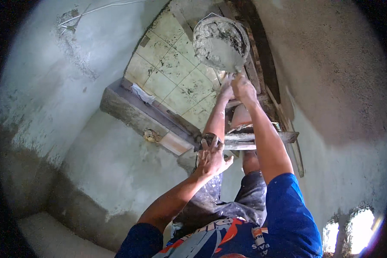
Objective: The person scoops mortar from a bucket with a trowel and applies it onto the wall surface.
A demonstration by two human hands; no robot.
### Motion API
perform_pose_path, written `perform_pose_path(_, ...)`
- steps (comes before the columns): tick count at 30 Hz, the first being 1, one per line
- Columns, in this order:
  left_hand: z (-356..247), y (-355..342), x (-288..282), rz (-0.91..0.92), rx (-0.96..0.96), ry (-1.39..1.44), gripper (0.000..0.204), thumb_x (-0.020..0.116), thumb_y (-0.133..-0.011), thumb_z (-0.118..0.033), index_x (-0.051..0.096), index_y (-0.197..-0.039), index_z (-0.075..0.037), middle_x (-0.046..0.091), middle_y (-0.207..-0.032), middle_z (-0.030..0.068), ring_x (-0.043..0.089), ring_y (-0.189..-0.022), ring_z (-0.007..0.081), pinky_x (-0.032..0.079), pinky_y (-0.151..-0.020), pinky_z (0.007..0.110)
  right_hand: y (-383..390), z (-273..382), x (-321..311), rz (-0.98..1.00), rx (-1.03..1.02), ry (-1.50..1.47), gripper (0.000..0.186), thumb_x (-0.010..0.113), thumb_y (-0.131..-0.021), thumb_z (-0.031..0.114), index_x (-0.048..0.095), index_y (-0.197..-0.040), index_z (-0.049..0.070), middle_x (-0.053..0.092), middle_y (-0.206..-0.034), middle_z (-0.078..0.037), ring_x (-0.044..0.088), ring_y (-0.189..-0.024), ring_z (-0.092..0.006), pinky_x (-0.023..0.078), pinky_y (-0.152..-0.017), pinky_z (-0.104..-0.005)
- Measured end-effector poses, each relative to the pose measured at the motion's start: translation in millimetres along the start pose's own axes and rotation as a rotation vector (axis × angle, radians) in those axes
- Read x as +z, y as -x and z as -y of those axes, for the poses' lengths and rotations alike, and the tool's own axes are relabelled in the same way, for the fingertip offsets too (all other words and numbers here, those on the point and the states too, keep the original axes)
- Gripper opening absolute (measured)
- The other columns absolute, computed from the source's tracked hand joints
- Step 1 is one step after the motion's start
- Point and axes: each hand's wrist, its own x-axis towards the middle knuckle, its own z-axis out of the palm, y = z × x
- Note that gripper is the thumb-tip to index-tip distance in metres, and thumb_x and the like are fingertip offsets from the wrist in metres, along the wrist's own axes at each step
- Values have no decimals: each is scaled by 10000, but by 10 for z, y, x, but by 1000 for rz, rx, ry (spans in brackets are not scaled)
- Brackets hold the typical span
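Note:
A round bucket of wet grey mortar stands at the top of the view, its wire handle raised at the far rim. My right hand is closed at the bucket's near rim; whatever it grips is mostly hidden by the fingers. Lower and to the left, my left hand is open, with fingers and thumb spread. It lies over a dark patch by my left knee, and no held object shows. A bare limb, seemingly my lower leg, stretches from there toward the bucket.
A mortar-caked wooden crosspiece crosses beside my legs, with long boards along the right wall. Stained floor tiles lie below at left. A ledge holds a white scrap. Plastered walls rise on both sides.

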Motion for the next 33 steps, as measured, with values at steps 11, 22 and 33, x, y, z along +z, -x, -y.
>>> perform_pose_path(11, 95, -41, 90, 89, 17, 61, 694, 661, -779, -501, 569, -1247, 4, 373, -1427, 199, 359, -1253, 516, 455, -935, 591, -225, 369, 32, 185, 249, -16, 425, 475, -905, 325, 512, -1218, 40, 559, -1226, -256, 545, -1139, -396, 417, -930, -519)
perform_pose_path(22, 82, -17, 13, 9, 27, -55, 597, 734, -729, -442, 598, -1112, -5, 488, -1251, 190, 432, -1158, 514, 486, -881, 572, -207, 389, 609, 207, 211, -400, 662, 508, -814, 616, 507, -1325, 196, 366, -1459, -223, 191, -1411, -422, -36, -1092, -646)
perform_pose_path(33, 52, 66, 189, -150, 106, -109, 574, 715, -746, -465, 614, -1083, -12, 543, -1219, 157, 511, -1062, 461, 507, -832, 529, 565, -53, -245, 3, -106, -512, 440, 656, -821, 298, 574, -1121, -13, 626, -985, -249, 602, -927, -416, 470, -835, -453)
